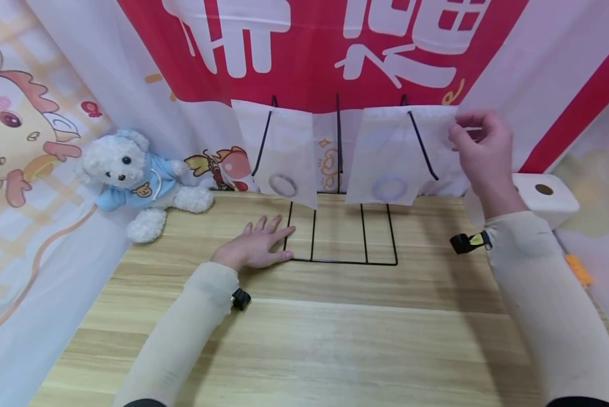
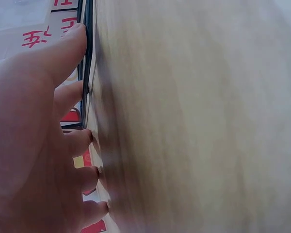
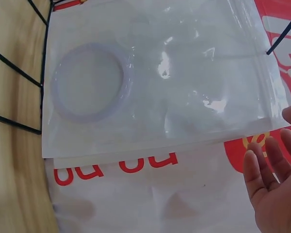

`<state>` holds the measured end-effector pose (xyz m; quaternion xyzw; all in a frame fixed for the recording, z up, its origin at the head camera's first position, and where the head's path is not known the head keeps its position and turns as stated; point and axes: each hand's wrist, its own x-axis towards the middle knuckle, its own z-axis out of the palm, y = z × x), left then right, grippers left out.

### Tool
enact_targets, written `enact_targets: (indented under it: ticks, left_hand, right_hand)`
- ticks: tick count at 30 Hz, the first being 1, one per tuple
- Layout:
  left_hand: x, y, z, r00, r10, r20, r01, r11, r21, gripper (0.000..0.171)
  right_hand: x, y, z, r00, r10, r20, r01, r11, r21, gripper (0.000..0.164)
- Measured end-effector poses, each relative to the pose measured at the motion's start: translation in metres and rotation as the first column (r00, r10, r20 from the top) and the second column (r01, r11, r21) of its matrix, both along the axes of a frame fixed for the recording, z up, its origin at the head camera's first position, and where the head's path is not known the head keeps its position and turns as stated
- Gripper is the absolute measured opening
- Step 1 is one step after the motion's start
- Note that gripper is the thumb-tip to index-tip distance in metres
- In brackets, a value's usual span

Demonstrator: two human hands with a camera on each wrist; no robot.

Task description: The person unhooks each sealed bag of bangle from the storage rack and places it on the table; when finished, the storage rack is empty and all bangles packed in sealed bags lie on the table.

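Observation:
My right hand is at the upper right edge of a clear, white-backed plastic bag on the rack's right hook. In the right wrist view, thumb and index finger pinch the bag's corner, the other fingers standing apart from it. A pale lilac bangle shows inside. Another sheet's edge peeks out behind this bag. A similar bag with a greyish ring hangs on the left hook. My left hand lies on the tabletop with spread fingers, its thumb and index finger touching the base of the black wire rack.
A white teddy bear in a blue hoodie sits at the left. Behind my right wrist stands a white box with a round hole. Printed cloth hangs behind the rack. Between the two bags rises the rack's bare middle hook.

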<state>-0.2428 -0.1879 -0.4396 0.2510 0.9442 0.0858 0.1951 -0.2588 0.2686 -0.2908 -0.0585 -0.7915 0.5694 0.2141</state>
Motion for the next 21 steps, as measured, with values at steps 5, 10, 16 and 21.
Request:
enact_targets:
  ticks: [5,10,16,21]
  left_hand:
    - [0.0011,0.0002,-0.0010,1.000,0.000,-0.004,0.000,1.000,0.011,0.078]
    - [0.0012,-0.0003,-0.0004,1.000,-0.001,-0.013,0.001,1.000,0.019,0.078]
    - [0.0011,-0.0004,0.0008,1.000,-0.003,-0.021,0.003,1.000,0.014,0.078]
    - [0.0014,-0.0004,0.0009,1.000,0.002,-0.011,-0.002,1.000,0.013,0.078]
  right_hand:
    - [-0.0030,-0.0011,-0.0039,1.000,0.002,0.008,-0.002,0.997,-0.074,0.034]
    - [-0.0043,-0.0007,-0.0052,1.000,0.006,0.013,-0.004,0.993,-0.115,0.034]
    - [-0.0056,-0.0003,-0.0050,1.000,0.013,0.005,-0.012,0.984,-0.178,0.040]
    - [-0.0051,0.0010,-0.0032,1.000,0.015,0.005,-0.014,0.976,-0.217,0.044]
